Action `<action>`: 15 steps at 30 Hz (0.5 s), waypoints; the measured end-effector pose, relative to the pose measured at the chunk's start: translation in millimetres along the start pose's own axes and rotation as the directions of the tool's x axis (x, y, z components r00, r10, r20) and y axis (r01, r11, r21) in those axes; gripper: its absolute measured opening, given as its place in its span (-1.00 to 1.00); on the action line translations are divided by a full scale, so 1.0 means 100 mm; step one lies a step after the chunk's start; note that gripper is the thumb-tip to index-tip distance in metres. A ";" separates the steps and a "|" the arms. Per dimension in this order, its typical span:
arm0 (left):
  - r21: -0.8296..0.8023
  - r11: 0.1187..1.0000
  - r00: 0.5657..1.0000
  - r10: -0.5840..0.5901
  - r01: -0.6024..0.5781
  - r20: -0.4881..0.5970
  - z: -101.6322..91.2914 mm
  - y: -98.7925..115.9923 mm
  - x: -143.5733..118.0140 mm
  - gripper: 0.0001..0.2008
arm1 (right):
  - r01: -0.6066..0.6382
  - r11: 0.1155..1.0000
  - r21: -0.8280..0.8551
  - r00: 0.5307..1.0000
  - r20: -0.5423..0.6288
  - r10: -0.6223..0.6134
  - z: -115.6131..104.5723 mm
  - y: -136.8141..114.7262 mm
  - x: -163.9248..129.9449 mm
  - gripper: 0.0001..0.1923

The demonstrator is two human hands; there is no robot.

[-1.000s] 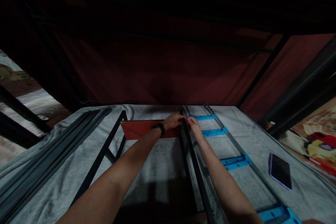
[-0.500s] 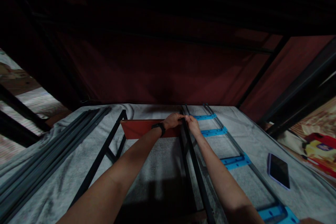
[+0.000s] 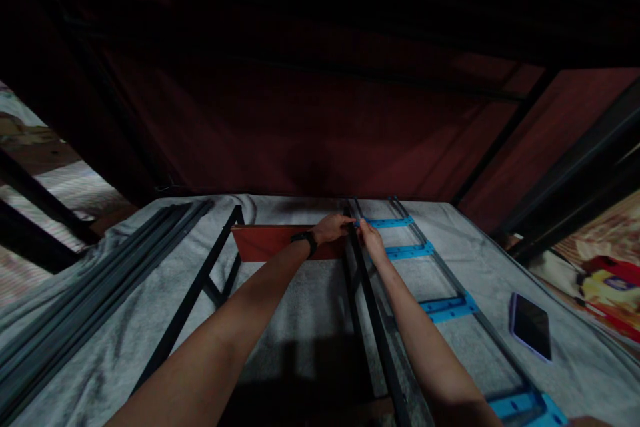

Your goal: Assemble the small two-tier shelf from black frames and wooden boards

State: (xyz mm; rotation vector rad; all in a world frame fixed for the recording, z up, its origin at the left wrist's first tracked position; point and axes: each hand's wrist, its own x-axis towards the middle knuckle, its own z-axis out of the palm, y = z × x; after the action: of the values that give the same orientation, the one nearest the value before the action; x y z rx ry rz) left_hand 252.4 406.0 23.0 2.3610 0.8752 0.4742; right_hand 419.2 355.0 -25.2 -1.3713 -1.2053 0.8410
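Note:
My left hand (image 3: 331, 228), with a dark watch (image 3: 309, 240) at its wrist, reaches over the right end of a reddish-brown board (image 3: 273, 243). Its fingers are drawn together at the far top corner of a black metal frame (image 3: 376, 320). From the other side, my right hand (image 3: 369, 235) meets it there in a pinch. Whatever small thing lies between the fingertips is too small to make out. The board stands on edge, spanning from this frame to a matching black frame (image 3: 193, 290) on the left.
Several dark metal bars (image 3: 105, 273) lie together on the grey cloth (image 3: 310, 307) at left. To the right is a ladder-like rack of grey tubes with blue brackets (image 3: 450, 307). Beyond it rests a phone (image 3: 531, 327). Dark red fabric (image 3: 310, 140) closes off the back.
My right hand has shifted very slightly right, its fingertips a little apart from my left. The view has moved slightly; the frames and board look otherwise the same.

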 end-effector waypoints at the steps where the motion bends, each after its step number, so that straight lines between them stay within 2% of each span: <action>1: 0.008 1.000 1.000 -0.008 0.008 -0.002 0.00 0.00 0.00 -0.49 | 0.009 1.000 0.014 1.000 0.001 -0.009 0.01 0.00 0.01 -0.45; 5: 0.056 0.998 1.000 -0.026 0.026 -0.004 -0.02 0.03 -0.01 -0.50 | 0.060 0.998 0.031 0.998 0.018 -0.060 0.04 0.03 0.03 -0.46; 11: 0.040 0.999 1.000 -0.011 0.011 -0.003 -0.04 0.07 -0.03 -0.51 | -0.024 0.999 0.030 1.000 0.007 0.024 0.01 0.01 0.02 -0.42; 15: 0.060 0.998 1.000 -0.026 0.027 -0.011 -0.04 0.09 -0.04 -0.52 | -0.001 0.998 0.069 1.000 0.030 -0.001 0.04 -0.03 0.01 -0.48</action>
State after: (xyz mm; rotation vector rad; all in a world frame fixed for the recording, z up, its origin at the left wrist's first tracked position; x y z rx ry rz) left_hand 251.2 399.3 31.3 2.4001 0.9362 0.4550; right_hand 414.6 356.8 -22.9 -1.3070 -1.1890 0.8981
